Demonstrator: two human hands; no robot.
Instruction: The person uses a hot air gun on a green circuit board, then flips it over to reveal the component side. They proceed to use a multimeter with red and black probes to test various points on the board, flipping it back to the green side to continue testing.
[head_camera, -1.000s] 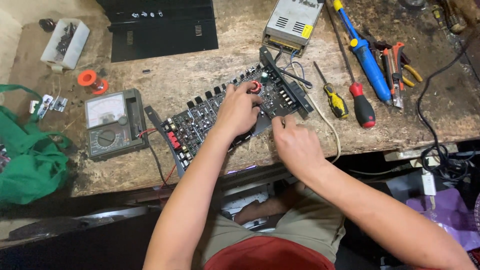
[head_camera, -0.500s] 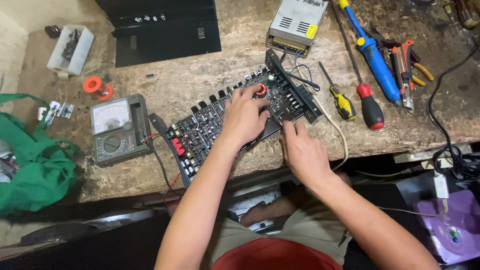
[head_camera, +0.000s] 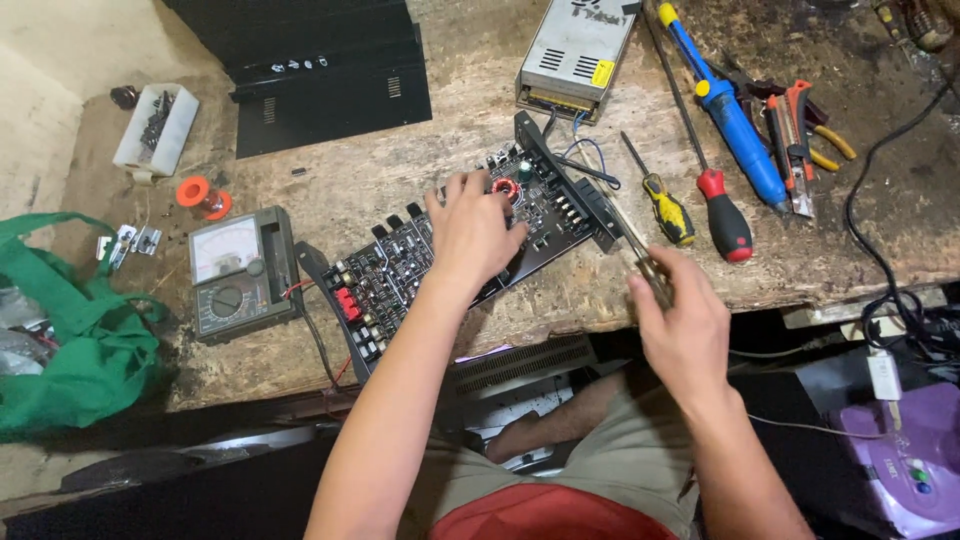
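Circuit board (head_camera: 470, 240), lying tilted on the worn wooden bench (head_camera: 420, 150) between the analog meter (head_camera: 240, 270) and the screwdrivers (head_camera: 700, 190), is best steadied by the left hand (head_camera: 470, 235) pressing flat on it while the right hand (head_camera: 680, 320), clenched around a slim tool (head_camera: 640, 255), brings the tip squarely to the board's edge.

Electronics repair workshop: multimeter (head_camera: 240, 273), screwdrivers (head_camera: 722, 205)

Left hand (head_camera: 472, 232) lies on the board (head_camera: 440, 255); meter (head_camera: 240, 270) and bag (head_camera: 70, 340) left of its fingers, power supply (head_camera: 575, 55) beyond them, screwdrivers (head_camera: 700, 190) right, just beyond the right hand (head_camera: 680, 325)
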